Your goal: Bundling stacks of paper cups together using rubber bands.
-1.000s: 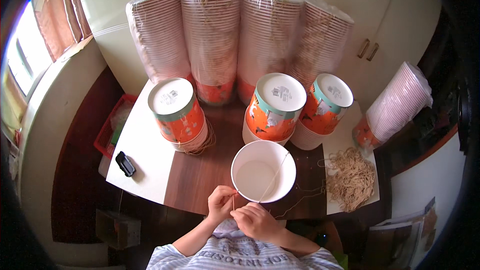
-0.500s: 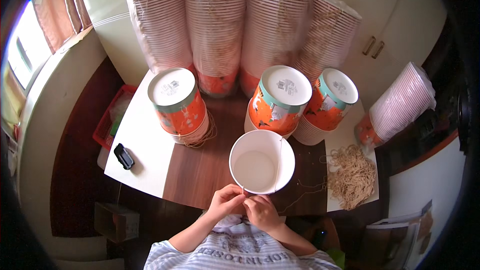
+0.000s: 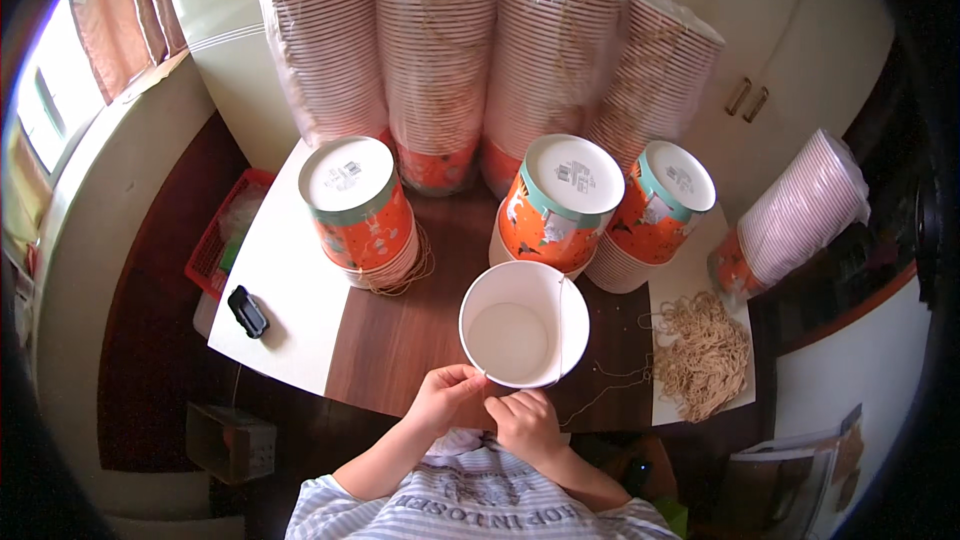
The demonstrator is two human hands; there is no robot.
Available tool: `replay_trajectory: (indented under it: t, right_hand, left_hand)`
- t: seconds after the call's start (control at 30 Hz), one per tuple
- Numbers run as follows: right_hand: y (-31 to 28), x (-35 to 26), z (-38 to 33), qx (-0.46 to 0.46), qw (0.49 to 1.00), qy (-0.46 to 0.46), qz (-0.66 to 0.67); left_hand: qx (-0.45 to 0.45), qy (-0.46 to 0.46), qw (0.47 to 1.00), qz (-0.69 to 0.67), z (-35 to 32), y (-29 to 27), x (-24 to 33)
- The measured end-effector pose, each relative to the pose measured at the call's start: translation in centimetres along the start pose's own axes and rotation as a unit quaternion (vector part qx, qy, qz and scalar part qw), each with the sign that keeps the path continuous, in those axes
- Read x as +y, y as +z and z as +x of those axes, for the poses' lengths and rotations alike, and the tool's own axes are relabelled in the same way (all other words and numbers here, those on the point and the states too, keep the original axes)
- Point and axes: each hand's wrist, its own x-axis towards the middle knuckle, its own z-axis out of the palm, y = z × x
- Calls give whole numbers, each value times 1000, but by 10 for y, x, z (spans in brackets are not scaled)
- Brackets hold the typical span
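Observation:
A white-lined paper bucket (image 3: 495, 335) stands with its mouth up at the table's near edge. A thin cord (image 3: 560, 325) crosses its mouth on the right side, from the far rim to the near rim. My left hand (image 3: 448, 398) pinches the near rim at its left, where a small light cord end shows. Close beside it, my right hand (image 3: 527, 425) has its fingers curled in below the rim; what they hold, if anything, is hidden. A tangled pile of beige cords (image 3: 702, 355) lies to the right, with loose strands trailing toward the bucket.
Upside-down stacks of orange buckets stand behind: a left stack (image 3: 358, 225) with cords around it, a middle stack (image 3: 560, 205) and a right one (image 3: 660, 205). Tall plastic-wrapped stacks (image 3: 435, 70) rise at the back. A black case (image 3: 248, 313) lies at left.
My hands, which were together at the near rim, have come slightly apart. The right hand's fingers have drawn away from the left's. The bucket stays in place.

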Motion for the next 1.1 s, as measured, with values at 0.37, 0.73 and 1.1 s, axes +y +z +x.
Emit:
replay_trajectory:
  t: [0.37, 0.73, 1.1]
  right_hand:
    - [-5, -3, 9, -48, 994, -71, -68]
    - [-2, -1, 8, -39, 994, -77, -72]
    - [-40, 24, 11, 56, 985, 14, -165]
  left_hand:
    - [23, 26, 995, 90, 6, 15, 12]
    - [11, 22, 990, 140, 11, 18, 19]
    - [33, 89, 921, 377, 5, 10, 36]
